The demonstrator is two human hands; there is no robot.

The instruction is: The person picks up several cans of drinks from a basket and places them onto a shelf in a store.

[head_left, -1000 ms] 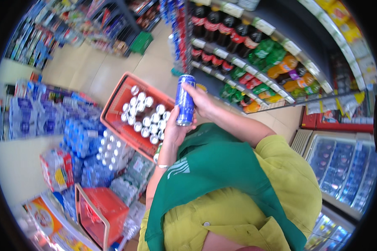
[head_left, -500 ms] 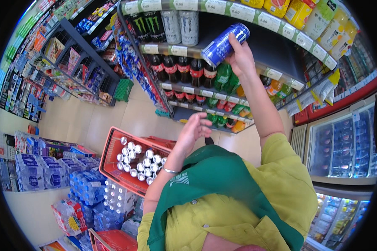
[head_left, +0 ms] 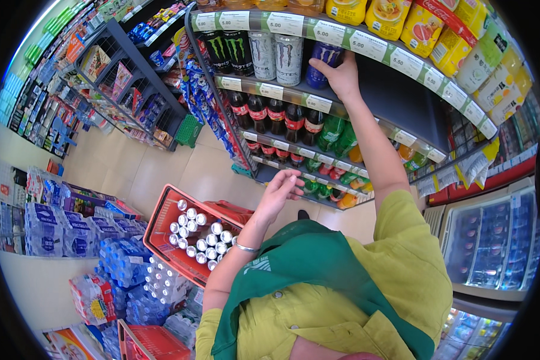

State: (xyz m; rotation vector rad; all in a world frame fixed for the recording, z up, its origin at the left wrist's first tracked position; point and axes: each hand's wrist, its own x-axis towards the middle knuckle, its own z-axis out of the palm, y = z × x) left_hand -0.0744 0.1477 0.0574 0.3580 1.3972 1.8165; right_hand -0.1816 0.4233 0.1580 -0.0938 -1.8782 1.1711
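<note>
My right hand (head_left: 341,77) reaches up to a high shelf and grips a tall blue drink can (head_left: 323,62) that stands on the shelf board beside white and black cans (head_left: 276,55). My left hand (head_left: 279,191) hovers open at waist height, fingers spread, holding nothing. It hangs just right of a red shopping basket (head_left: 159,218) packed with several upright cans (head_left: 199,235). A thin bracelet circles my left wrist.
Below the top shelf run rows of dark cola bottles (head_left: 274,118) and green bottles (head_left: 336,133). Yellow juice bottles (head_left: 396,18) line the shelf above. Shrink-wrapped water packs (head_left: 72,231) are stacked on the floor at left. A chest freezer (head_left: 492,240) stands at right. A second red basket (head_left: 150,342) sits low.
My right hand has carried the blue can up and set it upright on the shelf among the other cans. My left hand has moved slightly away from the basket.
</note>
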